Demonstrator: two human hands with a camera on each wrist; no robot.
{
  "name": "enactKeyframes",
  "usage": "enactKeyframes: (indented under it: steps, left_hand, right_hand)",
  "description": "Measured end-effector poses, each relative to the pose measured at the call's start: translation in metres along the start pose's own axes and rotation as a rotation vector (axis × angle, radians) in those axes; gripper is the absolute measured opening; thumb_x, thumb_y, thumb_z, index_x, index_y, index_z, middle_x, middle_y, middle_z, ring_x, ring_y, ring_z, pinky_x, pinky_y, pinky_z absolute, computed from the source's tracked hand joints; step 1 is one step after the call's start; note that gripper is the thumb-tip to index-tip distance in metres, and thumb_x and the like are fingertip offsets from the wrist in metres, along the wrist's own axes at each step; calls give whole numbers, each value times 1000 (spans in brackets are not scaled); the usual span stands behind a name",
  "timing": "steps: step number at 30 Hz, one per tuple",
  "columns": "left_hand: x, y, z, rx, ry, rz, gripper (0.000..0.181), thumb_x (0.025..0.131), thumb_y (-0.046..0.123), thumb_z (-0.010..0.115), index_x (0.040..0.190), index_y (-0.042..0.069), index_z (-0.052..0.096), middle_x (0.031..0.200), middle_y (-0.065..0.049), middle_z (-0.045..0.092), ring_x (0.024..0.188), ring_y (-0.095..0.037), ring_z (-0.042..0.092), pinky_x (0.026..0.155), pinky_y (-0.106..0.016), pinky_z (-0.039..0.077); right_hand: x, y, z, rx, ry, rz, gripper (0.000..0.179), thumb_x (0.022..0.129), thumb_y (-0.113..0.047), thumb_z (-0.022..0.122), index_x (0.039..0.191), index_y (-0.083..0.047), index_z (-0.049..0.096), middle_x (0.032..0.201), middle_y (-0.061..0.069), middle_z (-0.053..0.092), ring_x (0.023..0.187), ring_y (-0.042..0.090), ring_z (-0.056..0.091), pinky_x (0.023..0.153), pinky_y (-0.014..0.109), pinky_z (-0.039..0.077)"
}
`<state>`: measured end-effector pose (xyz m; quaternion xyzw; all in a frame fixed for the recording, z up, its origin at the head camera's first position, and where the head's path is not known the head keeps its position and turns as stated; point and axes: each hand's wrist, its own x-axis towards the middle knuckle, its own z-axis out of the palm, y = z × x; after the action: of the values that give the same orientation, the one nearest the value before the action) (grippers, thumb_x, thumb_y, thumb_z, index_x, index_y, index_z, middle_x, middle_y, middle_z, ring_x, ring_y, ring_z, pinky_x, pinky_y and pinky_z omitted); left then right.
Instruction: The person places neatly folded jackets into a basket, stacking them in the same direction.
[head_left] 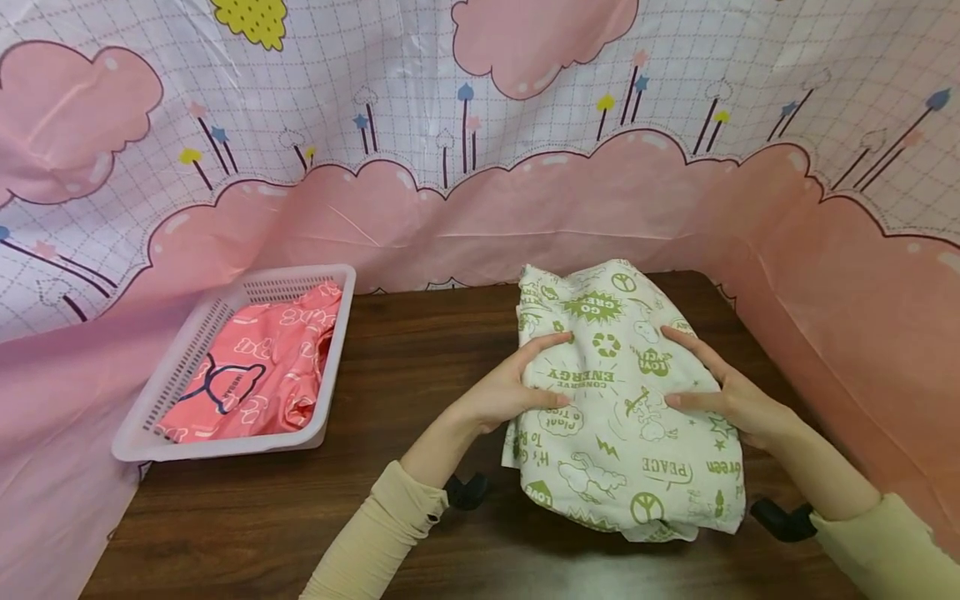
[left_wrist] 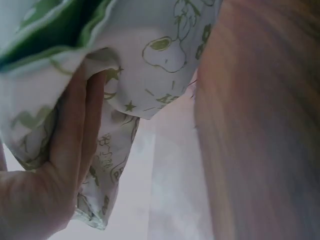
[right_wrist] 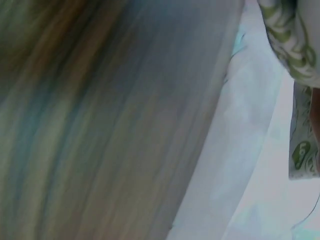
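Note:
A folded white cloth with green print (head_left: 611,433) is held between both hands over the right half of the table. My left hand (head_left: 498,390) grips its left side, thumb and a finger on top. The right hand (head_left: 753,410) grips the opposite side in the same way. From below, the left wrist view shows left-hand fingers (left_wrist: 70,135) tucked under loose folds of the cloth (left_wrist: 165,55), with a green layer inside. Only a corner of the cloth (right_wrist: 302,150) and a sliver of the right hand enter the right wrist view.
At the left of the dark wooden table (head_left: 420,358) stands a white plastic basket (head_left: 341,333) with a folded pink printed garment (head_left: 262,367) in it. A pink and white patterned curtain (head_left: 420,217) encloses the table at the back and sides.

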<state>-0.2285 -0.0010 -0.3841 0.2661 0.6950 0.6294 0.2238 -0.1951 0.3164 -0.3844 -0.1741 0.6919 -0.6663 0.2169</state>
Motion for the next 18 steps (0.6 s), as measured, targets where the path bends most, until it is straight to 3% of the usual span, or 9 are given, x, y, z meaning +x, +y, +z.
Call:
enactKeyframes:
  steps: [5,11,14,18]
  left_hand:
    - [-28,12,-23,23,18,-14,74,78,15,72,135,44,35,144,20,21,136,-11,10,102,-43,32]
    - [-60,21,-54,-6,51,-31,67,83,18,68,137,38,35,147,11,17,134,-17,17,95,-40,39]
    - [-73,28,-71,-28,77,-39,64,85,17,65,138,35,34,142,2,30,125,-19,37,89,-38,45]
    - [-93,37,-98,-113,83,-67,64,87,9,61,140,30,32,123,-12,52,94,-25,63,77,-42,52]
  right_hand:
    - [17,-9,25,59,-35,-26,83,89,8,48,147,-34,5,130,9,42,93,32,64,70,52,51]
    - [42,-21,60,76,-26,1,81,89,2,54,145,-37,11,129,13,41,94,31,63,71,50,52]
    - [58,-27,75,97,-34,-10,81,88,1,55,145,-37,13,129,15,40,95,29,63,72,48,53]
    - [85,-35,97,143,-52,-31,79,87,0,57,143,-40,18,130,15,39,99,28,61,74,46,53]
